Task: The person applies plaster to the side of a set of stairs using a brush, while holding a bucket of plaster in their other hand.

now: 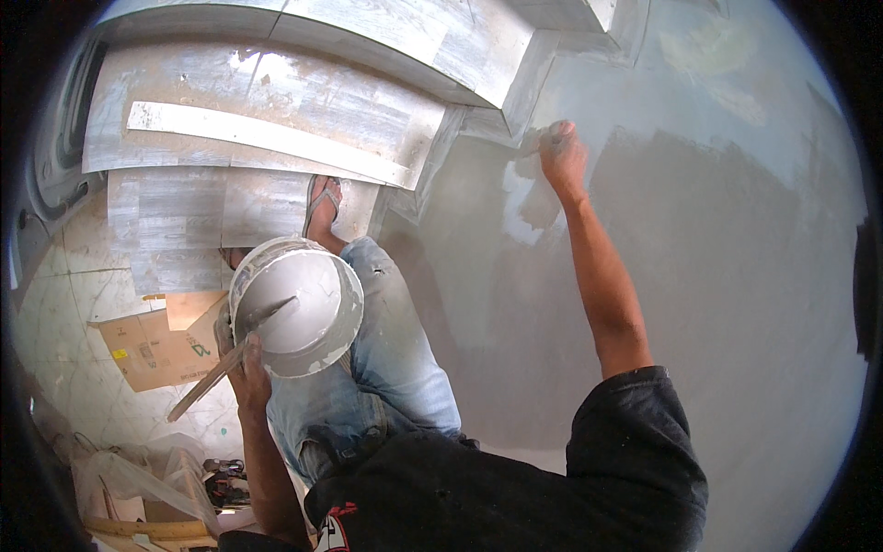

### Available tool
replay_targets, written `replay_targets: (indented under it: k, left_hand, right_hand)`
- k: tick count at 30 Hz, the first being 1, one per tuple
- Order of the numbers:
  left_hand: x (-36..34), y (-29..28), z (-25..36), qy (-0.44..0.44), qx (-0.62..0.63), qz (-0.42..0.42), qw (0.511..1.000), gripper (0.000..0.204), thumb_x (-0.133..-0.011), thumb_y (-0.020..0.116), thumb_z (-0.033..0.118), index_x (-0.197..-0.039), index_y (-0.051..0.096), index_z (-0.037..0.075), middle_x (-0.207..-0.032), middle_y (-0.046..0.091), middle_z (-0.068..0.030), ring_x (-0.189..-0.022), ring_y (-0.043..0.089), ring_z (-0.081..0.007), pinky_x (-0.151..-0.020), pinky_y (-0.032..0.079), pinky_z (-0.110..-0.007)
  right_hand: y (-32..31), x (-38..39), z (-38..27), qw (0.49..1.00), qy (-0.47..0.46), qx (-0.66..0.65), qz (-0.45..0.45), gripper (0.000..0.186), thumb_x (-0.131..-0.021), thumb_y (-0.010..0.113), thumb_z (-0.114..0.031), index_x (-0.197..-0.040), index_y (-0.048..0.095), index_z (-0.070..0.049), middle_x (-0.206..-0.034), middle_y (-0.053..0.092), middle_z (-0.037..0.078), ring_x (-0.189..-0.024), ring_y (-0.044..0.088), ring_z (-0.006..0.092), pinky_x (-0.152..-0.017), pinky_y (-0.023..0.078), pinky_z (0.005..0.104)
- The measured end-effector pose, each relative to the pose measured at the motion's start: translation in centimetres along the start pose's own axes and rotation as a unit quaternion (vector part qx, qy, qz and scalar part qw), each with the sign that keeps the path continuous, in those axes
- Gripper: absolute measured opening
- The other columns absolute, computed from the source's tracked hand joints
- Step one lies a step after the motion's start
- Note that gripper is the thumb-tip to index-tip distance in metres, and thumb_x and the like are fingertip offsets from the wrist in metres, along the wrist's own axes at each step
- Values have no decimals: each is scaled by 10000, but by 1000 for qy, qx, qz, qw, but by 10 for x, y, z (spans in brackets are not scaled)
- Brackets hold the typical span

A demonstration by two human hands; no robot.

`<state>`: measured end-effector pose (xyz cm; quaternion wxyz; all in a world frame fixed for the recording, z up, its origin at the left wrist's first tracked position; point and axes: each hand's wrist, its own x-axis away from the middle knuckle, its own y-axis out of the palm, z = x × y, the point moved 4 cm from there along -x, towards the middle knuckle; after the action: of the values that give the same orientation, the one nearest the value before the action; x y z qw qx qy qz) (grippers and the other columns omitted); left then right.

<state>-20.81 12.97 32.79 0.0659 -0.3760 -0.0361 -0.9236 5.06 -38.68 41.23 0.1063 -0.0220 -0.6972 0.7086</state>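
My left hand [246, 361] grips a white bucket [326, 331] of pale compound at its left side, along with a long wooden-handled tool [202, 386] whose grey tip lies over the bucket's mouth. At upper right, my right hand [563, 156] is closed against the wall [699, 304], which has grey, darker and bluish patches; a small grey edge shows beside its fingers, but what it holds is mostly hidden.
Wood-look stair treads [175, 207] rise on the left and top, with a long white strip [267, 138] on one. My sandalled foot [322, 202] is on a step. Cardboard [147, 354] lies on marble-look tiles [87, 258]; bagged materials [138, 478] sit at lower left.
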Motion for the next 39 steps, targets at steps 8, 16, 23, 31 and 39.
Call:
replay_targets:
  k: [8,16,23,31,39]
  left_hand:
    - [4,-8,-11,-32,-18,25,999,536,-945,501,245,-1414,383,16,-1361,468,-188,-1249,446,-296,-1047,343,-424]
    - [5,-12,-26,-11,-35,25,999,512,-943,487,207,-1400,389,-3,-1346,465,-191,-1233,449,-288,-1044,346,-413]
    - [0,-8,-14,24,-4,-7,1000,519,-951,479,228,-1411,381,8,-1361,471,-177,-1229,460,-287,-1053,340,-418]
    - [0,-1,0,9,-33,10,999,509,-935,486,137,-1393,375,-55,-1353,439,-204,-1250,422,-296,-1066,319,-407]
    - [5,3,2,30,-7,-7,999,537,-934,519,145,-1403,359,-61,-1374,431,-214,-1260,426,-304,-1071,319,-404]
  right_hand:
    - [0,14,5,999,-42,-6,-4,216,-866,621,-201,-926,540,-11,-746,623,262,-750,622,475,-688,482,503]
    - [6,21,13,999,-12,14,-27,235,-843,652,-190,-928,537,-4,-776,638,245,-781,631,451,-716,490,487]
    - [4,22,13,998,-14,25,-57,229,-824,677,-174,-905,545,-5,-749,635,218,-760,627,430,-717,488,470]
    - [2,18,15,995,-19,0,-101,240,-860,648,-210,-865,550,10,-745,620,241,-735,620,442,-692,492,489]
    - [5,24,16,987,-6,46,-152,221,-870,629,-208,-918,568,-1,-832,638,251,-853,625,446,-769,487,491]
